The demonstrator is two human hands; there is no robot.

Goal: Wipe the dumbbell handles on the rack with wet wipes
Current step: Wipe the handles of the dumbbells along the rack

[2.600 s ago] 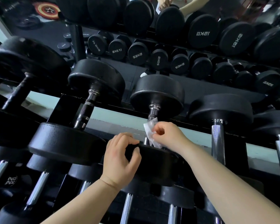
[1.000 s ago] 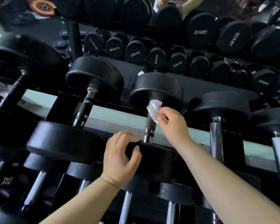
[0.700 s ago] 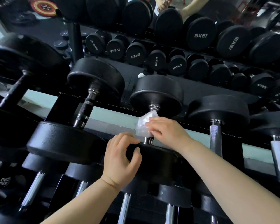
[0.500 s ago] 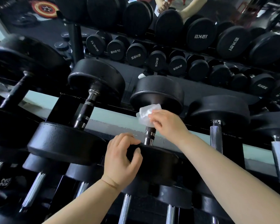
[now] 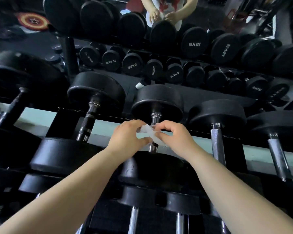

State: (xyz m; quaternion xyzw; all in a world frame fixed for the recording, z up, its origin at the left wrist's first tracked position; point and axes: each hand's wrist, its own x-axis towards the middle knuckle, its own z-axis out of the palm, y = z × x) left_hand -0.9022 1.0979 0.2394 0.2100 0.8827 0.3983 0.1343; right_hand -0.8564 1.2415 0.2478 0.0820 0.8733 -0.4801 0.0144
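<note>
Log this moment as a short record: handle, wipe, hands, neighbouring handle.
middle dumbbell handle: dark metal, midsection hidden
wet wipe: stretched across that handle's front; contact unclear
left hand: pinches the wipe's left end
right hand: pinches its right end
right neighbour handle: bare knurled metal, untouched

**Single head-worn view, close over a dumbbell rack.**
The wide-angle camera sits on the person's head and looks forward and down along both bare forearms, which enter from the bottom edge. The left hand and right hand meet at mid-frame, both pinching a wipe in front of the handle of a top-row dumbbell. The rack stands near and fills the frame, its lines bowed by the lens, and its lower rows run off the bottom edge. A mirror behind it fills the upper half.
</note>
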